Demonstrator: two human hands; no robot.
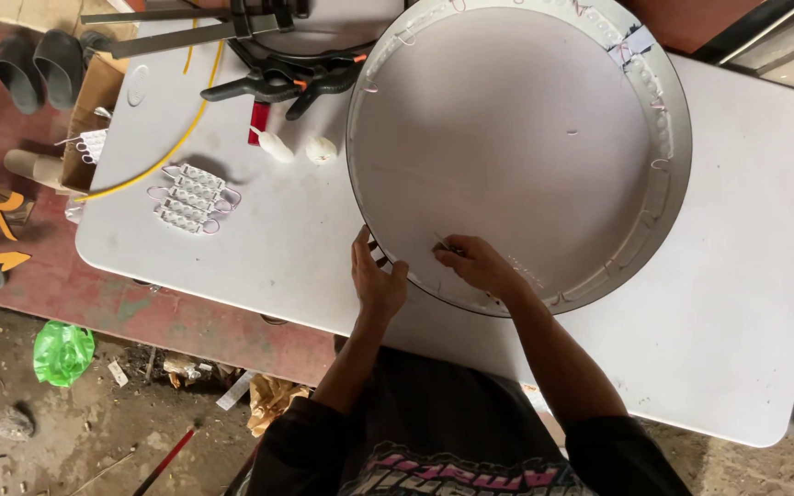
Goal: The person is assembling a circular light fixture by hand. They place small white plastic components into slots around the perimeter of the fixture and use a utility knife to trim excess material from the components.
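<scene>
Hands work a large round shallow metal sign pan [668, 197] at the white folding table's [746, 321] near edge.
Left hand [377, 280] grips the rim; right hand [475, 264] pinches a thin wire [443, 242]; white light modules [192, 197] remain unfitted.

Round tray [682, 138] on the table [746, 303], upper centre; clamps [277, 83] and module strip [190, 197] at upper left.

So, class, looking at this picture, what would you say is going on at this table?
A person stands at a white table and works on a large round metal tray lying flat on it. The left hand grips the near rim, while the right hand rests just inside it, pinching something thin, too small to identify. Small white light modules, black spring clamps and a yellow cable lie off to the side.
</scene>
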